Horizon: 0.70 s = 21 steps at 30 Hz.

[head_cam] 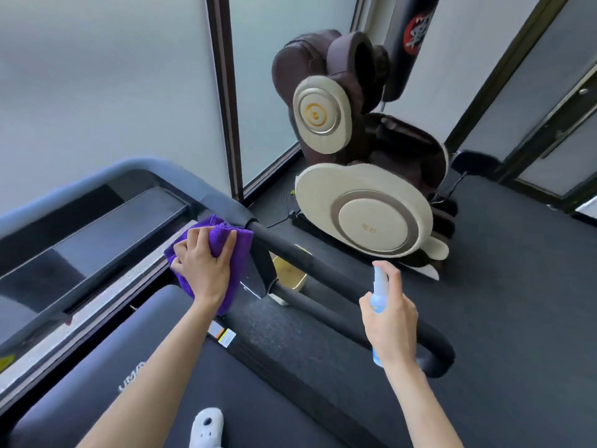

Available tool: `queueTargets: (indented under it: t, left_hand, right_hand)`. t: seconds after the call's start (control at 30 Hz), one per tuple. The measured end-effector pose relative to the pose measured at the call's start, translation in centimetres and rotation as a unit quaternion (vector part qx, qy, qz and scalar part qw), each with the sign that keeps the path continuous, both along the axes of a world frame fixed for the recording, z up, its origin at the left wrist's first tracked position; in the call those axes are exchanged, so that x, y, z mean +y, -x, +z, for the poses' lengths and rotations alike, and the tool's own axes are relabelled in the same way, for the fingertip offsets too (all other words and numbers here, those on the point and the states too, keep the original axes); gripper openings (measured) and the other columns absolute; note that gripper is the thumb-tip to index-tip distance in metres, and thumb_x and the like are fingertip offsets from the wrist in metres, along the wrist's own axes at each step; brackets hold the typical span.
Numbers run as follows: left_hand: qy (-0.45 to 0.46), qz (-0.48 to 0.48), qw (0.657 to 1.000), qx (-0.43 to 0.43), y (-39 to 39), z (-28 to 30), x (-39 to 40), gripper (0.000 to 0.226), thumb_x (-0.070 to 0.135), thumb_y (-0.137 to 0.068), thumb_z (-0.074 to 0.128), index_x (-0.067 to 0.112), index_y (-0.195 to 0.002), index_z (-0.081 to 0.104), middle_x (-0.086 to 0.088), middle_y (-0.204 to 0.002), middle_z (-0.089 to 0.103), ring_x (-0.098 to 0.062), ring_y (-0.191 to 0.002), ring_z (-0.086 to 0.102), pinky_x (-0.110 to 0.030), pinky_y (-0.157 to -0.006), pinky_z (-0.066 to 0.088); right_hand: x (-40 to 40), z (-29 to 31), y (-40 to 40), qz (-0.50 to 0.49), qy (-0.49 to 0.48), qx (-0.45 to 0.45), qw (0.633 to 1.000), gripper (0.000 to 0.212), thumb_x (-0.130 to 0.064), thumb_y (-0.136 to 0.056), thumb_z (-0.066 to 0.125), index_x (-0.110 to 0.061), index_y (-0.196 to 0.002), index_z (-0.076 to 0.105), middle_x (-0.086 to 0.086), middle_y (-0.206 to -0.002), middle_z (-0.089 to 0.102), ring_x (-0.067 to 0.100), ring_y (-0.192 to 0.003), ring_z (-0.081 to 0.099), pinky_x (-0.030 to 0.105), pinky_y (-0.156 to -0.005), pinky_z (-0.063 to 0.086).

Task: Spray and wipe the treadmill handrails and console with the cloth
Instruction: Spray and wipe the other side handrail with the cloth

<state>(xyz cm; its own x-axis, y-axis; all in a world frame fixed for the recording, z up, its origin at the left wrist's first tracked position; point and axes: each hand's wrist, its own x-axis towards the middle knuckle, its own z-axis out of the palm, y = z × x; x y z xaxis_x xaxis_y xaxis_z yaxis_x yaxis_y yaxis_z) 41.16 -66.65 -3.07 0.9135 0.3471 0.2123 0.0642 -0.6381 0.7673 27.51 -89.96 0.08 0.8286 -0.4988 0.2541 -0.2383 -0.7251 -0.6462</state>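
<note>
My left hand (202, 265) grips a bunched purple cloth (234, 250) and holds it against the right end of the treadmill console (106, 227), where the black foam handrail (323, 270) begins. My right hand (389, 321) holds a small spray bottle (378, 287) with a white nozzle and pale blue body, upright just above the handrail's near stretch, with the index finger over the nozzle top. The handrail runs down to the right and curves round behind my right wrist.
A brown and cream massage chair (361, 176) stands to the right beyond the handrail. A black punching bag (410, 43) hangs behind it. Frosted glass panels and a dark pillar (226, 101) lie ahead. The treadmill belt (258, 399) and a white shoe (206, 428) are below.
</note>
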Motion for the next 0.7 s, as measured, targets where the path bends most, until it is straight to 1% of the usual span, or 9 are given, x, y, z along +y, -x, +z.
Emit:
queueTargets:
  t: [0.07, 0.13, 0.2, 0.27, 0.33, 0.4, 0.53, 0.63, 0.7]
  left_hand:
    - [0.019, 0.03, 0.999, 0.021, 2.8, 0.2, -1.2, 0.035, 0.045, -0.092, 0.056, 0.012, -0.105, 0.061, -0.005, -0.117, 0.057, -0.034, -0.11, 0.042, -0.054, -0.098, 0.025]
    - [0.039, 0.058, 0.997, 0.043, 5.4, 0.4, -2.1, 0.037, 0.045, -0.093, 0.055, 0.011, -0.106, 0.06, -0.006, -0.118, 0.056, -0.035, -0.112, 0.041, -0.057, -0.1, 0.024]
    - [0.051, 0.071, 0.995, 0.053, 7.5, 0.7, -2.8, 0.038, 0.045, -0.093, 0.053, 0.01, -0.106, 0.06, -0.007, -0.118, 0.055, -0.037, -0.114, 0.041, -0.059, -0.101, 0.025]
    - [0.073, 0.085, 0.991, 0.066, 9.1, 0.9, -3.5, 0.037, 0.046, -0.094, 0.051, 0.011, -0.103, 0.059, -0.008, -0.118, 0.055, -0.036, -0.114, 0.042, -0.057, -0.1, 0.026]
    - [0.125, 0.106, 0.983, 0.078, 10.4, 0.9, -4.0, 0.035, 0.05, -0.095, 0.048, 0.016, -0.097, 0.055, -0.009, -0.116, 0.056, -0.035, -0.114, 0.043, -0.053, -0.1, 0.027]
    - [0.18, 0.125, 0.972, 0.088, 11.5, 0.9, -4.5, 0.035, 0.055, -0.094, 0.044, 0.02, -0.09, 0.049, -0.009, -0.112, 0.057, -0.033, -0.114, 0.044, -0.05, -0.1, 0.027]
    - [0.159, 0.09, 0.979, 0.091, 13.1, 0.6, -5.9, 0.035, 0.058, -0.094, 0.042, 0.024, -0.092, 0.05, -0.008, -0.111, 0.057, -0.032, -0.112, 0.043, -0.048, -0.099, 0.025]
    - [0.188, 0.068, 0.976, 0.087, 13.9, 1.0, -6.8, 0.027, 0.057, -0.094, 0.043, 0.031, -0.091, 0.05, -0.005, -0.113, 0.058, -0.03, -0.113, 0.045, -0.047, -0.101, 0.022]
    - [0.209, 0.067, 0.972, 0.084, 14.3, 1.0, -6.9, 0.026, 0.061, -0.092, 0.043, 0.037, -0.084, 0.048, -0.003, -0.111, 0.059, -0.029, -0.113, 0.047, -0.047, -0.102, 0.022]
  right_hand:
    - [-1.4, 0.2, 1.1, 0.027, 0.002, 0.006, 1.0, 0.055, -0.002, -0.083, 0.058, -0.032, -0.126, 0.04, 0.007, -0.084, 0.065, 0.035, -0.073, 0.056, 0.037, -0.063, 0.043]
    - [-3.0, 0.4, 2.4, 0.044, 0.003, 0.014, 0.999, 0.056, -0.005, -0.085, 0.057, -0.035, -0.128, 0.036, 0.005, -0.092, 0.066, 0.035, -0.078, 0.057, 0.037, -0.064, 0.044]
    - [-4.5, 0.7, 3.6, 0.053, 0.011, 0.016, 0.998, 0.059, -0.007, -0.085, 0.058, -0.039, -0.128, 0.032, 0.005, -0.092, 0.065, 0.036, -0.078, 0.057, 0.037, -0.062, 0.045]
    - [-5.8, 0.7, 4.7, 0.046, 0.032, 0.021, 0.998, 0.062, -0.007, -0.084, 0.058, -0.039, -0.13, 0.033, 0.004, -0.091, 0.064, 0.037, -0.077, 0.058, 0.04, -0.06, 0.048]
    - [-6.7, 0.7, 5.7, 0.049, 0.048, 0.027, 0.997, 0.063, -0.006, -0.083, 0.058, -0.039, -0.13, 0.034, 0.005, -0.09, 0.064, 0.038, -0.076, 0.059, 0.043, -0.061, 0.051]
    - [-7.3, 0.7, 6.5, 0.065, 0.044, 0.035, 0.996, 0.06, -0.005, -0.082, 0.057, -0.039, -0.127, 0.034, 0.004, -0.084, 0.063, 0.038, -0.074, 0.057, 0.044, -0.062, 0.05]
    - [-7.4, 0.4, 6.9, 0.065, 0.016, 0.025, 0.997, 0.054, -0.005, -0.082, 0.057, -0.037, -0.122, 0.037, 0.005, -0.076, 0.062, 0.038, -0.07, 0.055, 0.044, -0.062, 0.049]
    - [-7.4, 0.3, 7.3, 0.058, 0.026, 0.018, 0.998, 0.052, -0.01, -0.085, 0.06, -0.035, -0.125, 0.037, 0.005, -0.08, 0.064, 0.038, -0.073, 0.057, 0.041, -0.061, 0.049]
    - [-7.6, 0.4, 7.9, 0.058, 0.04, 0.036, 0.997, 0.052, -0.016, -0.088, 0.061, -0.035, -0.13, 0.036, 0.004, -0.088, 0.065, 0.038, -0.078, 0.059, 0.041, -0.062, 0.048]
